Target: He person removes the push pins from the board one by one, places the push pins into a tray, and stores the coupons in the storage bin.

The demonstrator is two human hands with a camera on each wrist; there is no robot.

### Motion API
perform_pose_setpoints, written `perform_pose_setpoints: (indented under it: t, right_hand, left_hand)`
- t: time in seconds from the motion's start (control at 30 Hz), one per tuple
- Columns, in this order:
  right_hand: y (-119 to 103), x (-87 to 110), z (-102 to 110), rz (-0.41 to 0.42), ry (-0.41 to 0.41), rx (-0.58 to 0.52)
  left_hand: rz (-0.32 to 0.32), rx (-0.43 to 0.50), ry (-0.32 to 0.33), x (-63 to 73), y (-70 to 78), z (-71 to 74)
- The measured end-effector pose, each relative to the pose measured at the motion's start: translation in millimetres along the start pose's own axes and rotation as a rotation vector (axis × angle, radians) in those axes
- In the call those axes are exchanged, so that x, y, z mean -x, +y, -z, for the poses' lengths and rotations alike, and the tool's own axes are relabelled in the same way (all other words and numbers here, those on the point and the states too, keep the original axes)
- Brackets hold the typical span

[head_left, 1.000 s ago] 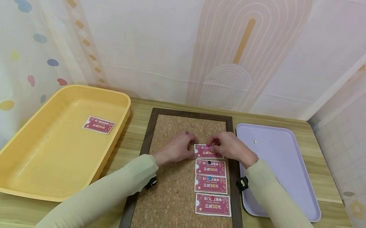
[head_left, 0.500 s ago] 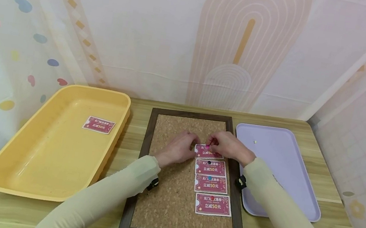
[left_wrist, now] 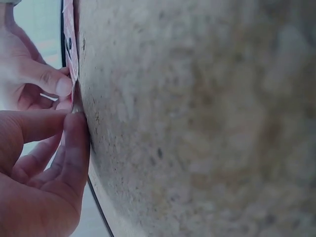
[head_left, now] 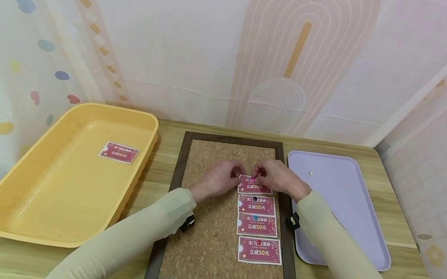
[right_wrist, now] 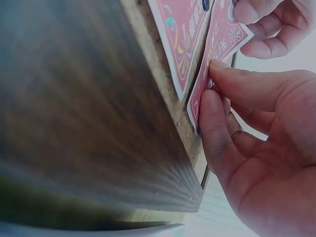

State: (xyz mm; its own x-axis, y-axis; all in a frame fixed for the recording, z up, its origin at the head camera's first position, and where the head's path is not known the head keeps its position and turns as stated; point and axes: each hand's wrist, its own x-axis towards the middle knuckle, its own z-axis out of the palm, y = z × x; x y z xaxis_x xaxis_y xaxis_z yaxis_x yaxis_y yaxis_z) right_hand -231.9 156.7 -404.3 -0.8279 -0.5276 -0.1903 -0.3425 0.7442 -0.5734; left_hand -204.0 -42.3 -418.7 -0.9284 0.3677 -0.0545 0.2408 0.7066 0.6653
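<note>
Left hand (head_left: 217, 178) and right hand (head_left: 280, 176) have come slightly nearer to each other since the earlier frame, above the upper right part of the cork board (head_left: 194, 251). The left thumb and finger pinch the left edge of the top coupon (head_left: 253, 187), which is on this part of the board. The right thumb and finger are closed on a pink pin (head_left: 254, 177) at its upper edge. Lower on the board, three other coupons (head_left: 260, 252) form a column. Left of the board is a yellow tray (head_left: 48, 181) with one loose coupon (head_left: 119, 153); right of it, a lilac tray (head_left: 336, 180).
</note>
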Motion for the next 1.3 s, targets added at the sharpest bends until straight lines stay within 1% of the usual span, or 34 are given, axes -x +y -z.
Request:
perform_pose_setpoints:
  t: [0.13, 0.27, 0.47, 0.67, 0.93, 1.13, 1.3]
  right_hand:
    - [0, -0.6, 0, 0.001, 0.001, 0.001]
    - [1, -0.6, -1, 0.000, 0.001, -0.001]
    - [2, -0.1, -1, -0.014, -0.004, -0.021]
    - [3, 0.1, 0, -0.016, -0.005, -0.033]
    - [3, -0.7, -1, -0.004, -0.014, -0.044]
    - [2, -0.2, -1, -0.006, -0.015, -0.044]
    - [4, 0.5, -2, -0.004, -0.007, -0.053]
  left_hand:
    - [-0.011, 0.046, -0.005, -1.1, -2.9, 1.3]
    - [-0.035, 0.082, -0.021, -1.0, -5.7, 2.1]
    - [-0.085, 0.082, -0.041, -2.8, -9.5, 4.5]
    - [-0.063, 0.102, -0.071, -4.1, -12.5, 6.2]
    - [-0.037, 0.121, -0.090, -3.8, -14.8, 8.3]
    - [-0.022, 0.116, -0.095, -3.7, -14.3, 9.1]
    - [-0.021, 0.111, -0.100, -3.3, -13.3, 8.8]
